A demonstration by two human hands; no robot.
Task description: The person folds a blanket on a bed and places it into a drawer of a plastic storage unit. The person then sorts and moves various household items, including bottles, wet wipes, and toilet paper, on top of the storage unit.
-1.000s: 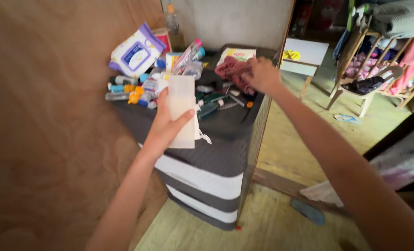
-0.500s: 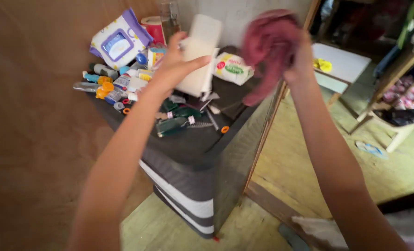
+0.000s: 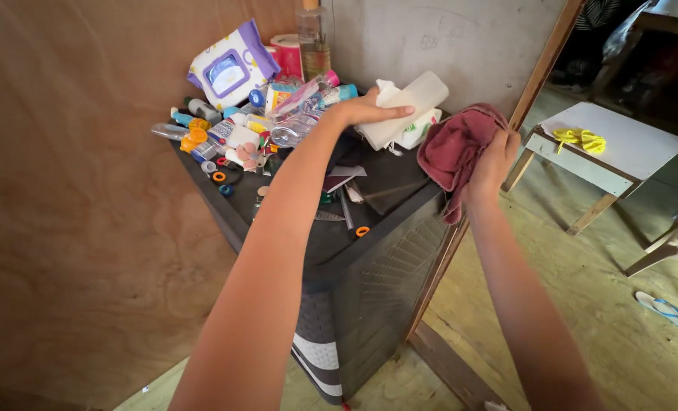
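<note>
A dark red cloth (image 3: 461, 148) is kept bunched in the right hand (image 3: 495, 160) beside the dark drawer unit (image 3: 369, 266), while the white box (image 3: 404, 106), lifted a moment ago, is now pressed down by the left hand (image 3: 366, 114) onto the unit's far edge, near scattered bottles (image 3: 293, 114).

glass bottle (image 3: 314, 34): top cut off | sandal (image 3: 670, 310): partly cropped

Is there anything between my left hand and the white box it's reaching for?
Nothing visible. The left hand already lies on the white box at the back of the dark cabinet top. The right hand holds a red cloth just beside it.
</note>
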